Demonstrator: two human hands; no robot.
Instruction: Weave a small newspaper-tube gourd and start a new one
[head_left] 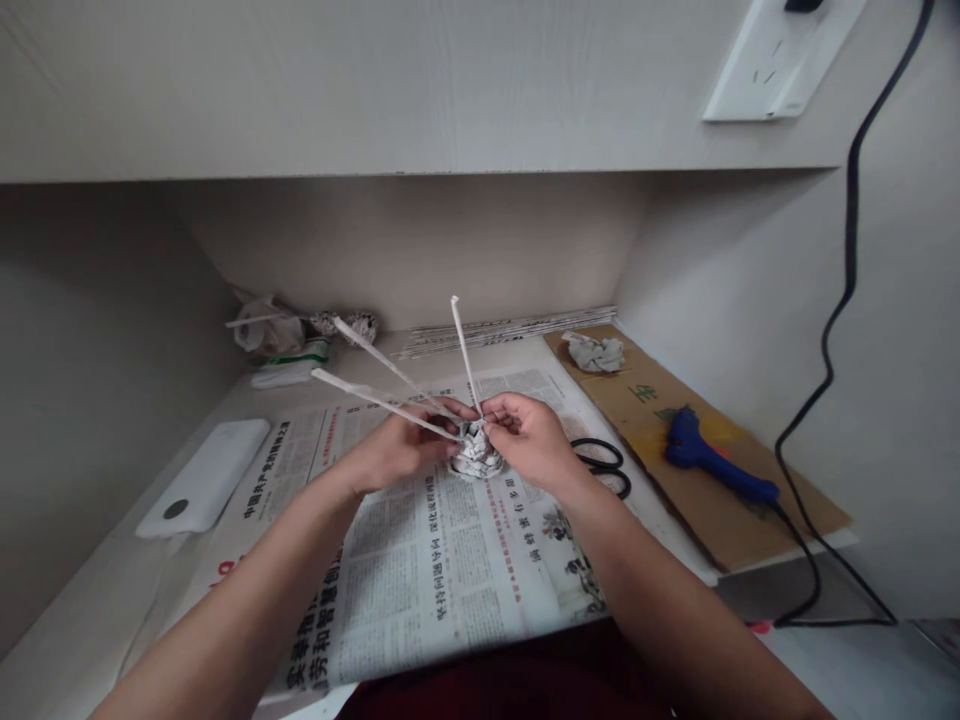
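Item 1: woven paper piece, small, held at the middle of the table above a spread newspaper; clock positions are read from it. Three paper strips stand out, two toward ten o'clock, one near twelve.

Item 2: left hand, on the nine o'clock side; fingers bent nearly closed on the piece by the strip bases, seemingly to steady it. Exact contact partly hidden.

Item 3: right hand, on the three o'clock side; thumb and fingers pinched together at the top edge, beside the upright strip's foot, probably for fine control.

Item 4: black-handled scissors, three o'clock, partly behind the right forearm; likely kept within reach.

Item 5: blue glue gun, farther toward three, resting on a cardboard sheet that presumably shields the surface.

Item 6: crumpled grey piece, two o'clock, on the cardboard.

Item 7: paper rods, twelve to one, laid lengthwise along the back, apparently out of the way.

Item 8: white device, nine o'clock.
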